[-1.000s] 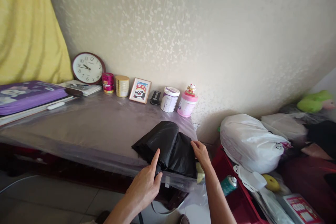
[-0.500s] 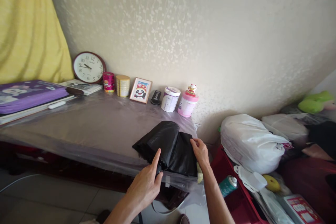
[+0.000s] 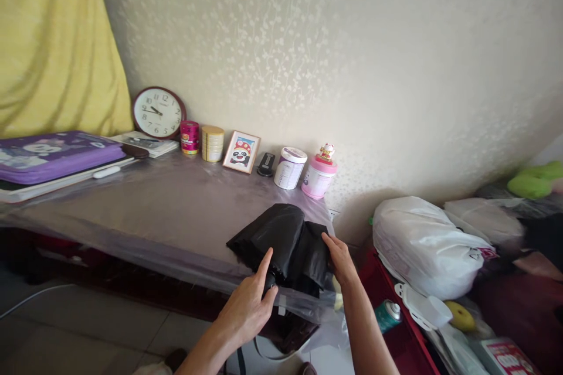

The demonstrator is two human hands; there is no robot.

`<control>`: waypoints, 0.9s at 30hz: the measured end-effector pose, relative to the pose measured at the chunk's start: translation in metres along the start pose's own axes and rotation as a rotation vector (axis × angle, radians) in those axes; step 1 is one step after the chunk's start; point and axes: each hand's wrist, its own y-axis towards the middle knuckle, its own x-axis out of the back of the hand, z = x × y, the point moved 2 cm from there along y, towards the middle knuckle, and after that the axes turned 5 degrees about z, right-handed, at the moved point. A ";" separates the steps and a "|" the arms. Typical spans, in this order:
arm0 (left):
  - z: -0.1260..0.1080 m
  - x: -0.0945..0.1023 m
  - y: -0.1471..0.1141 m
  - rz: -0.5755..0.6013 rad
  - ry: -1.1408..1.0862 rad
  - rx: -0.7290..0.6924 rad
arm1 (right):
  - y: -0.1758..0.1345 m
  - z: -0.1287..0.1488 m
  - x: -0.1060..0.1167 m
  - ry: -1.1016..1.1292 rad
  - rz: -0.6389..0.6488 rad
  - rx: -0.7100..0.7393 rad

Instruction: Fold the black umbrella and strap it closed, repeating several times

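Observation:
A black folding umbrella (image 3: pixel 281 237) lies loosely folded at the front right corner of the table, its fabric in wide flaps. My left hand (image 3: pixel 251 303) is closed round its dark handle, mostly hidden by the hand, with the index finger stretched along the fabric. On the right side, my right hand (image 3: pixel 338 255) grips the edge of a fabric flap between thumb and fingers. Behind the umbrella stand a white tub (image 3: pixel 290 169) and a pink-lidded tub (image 3: pixel 319 177) with a lucky cat figure (image 3: pixel 326 153) on top.
The table (image 3: pixel 176 211) has a clear plastic cover. Along the wall are a clock (image 3: pixel 159 112), a pink can (image 3: pixel 189 138), a yellow-lidded can (image 3: pixel 213 144) and a panda picture frame (image 3: pixel 241 152). A purple case (image 3: pixel 61 155) lies left. A red bin (image 3: pixel 396 328) and white bag (image 3: pixel 428 246) stand right.
My right hand has drawn the right fabric flap slightly inward, and the flap is now more bunched and folded. My left hand keeps its hold on the handle. The view has shifted slightly.

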 end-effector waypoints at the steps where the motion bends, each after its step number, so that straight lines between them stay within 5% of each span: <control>1: 0.000 0.000 0.000 0.018 -0.053 0.003 | 0.001 0.005 -0.002 0.058 0.011 -0.009; 12: 0.011 -0.003 0.006 0.122 -0.355 -0.058 | 0.029 0.057 -0.058 0.039 0.109 0.114; 20: 0.011 -0.002 0.006 0.099 -0.322 0.024 | 0.042 0.055 -0.097 -0.143 0.136 0.139; 27: 0.015 -0.008 0.009 0.068 -0.221 0.068 | 0.051 0.046 -0.105 -0.323 0.175 0.175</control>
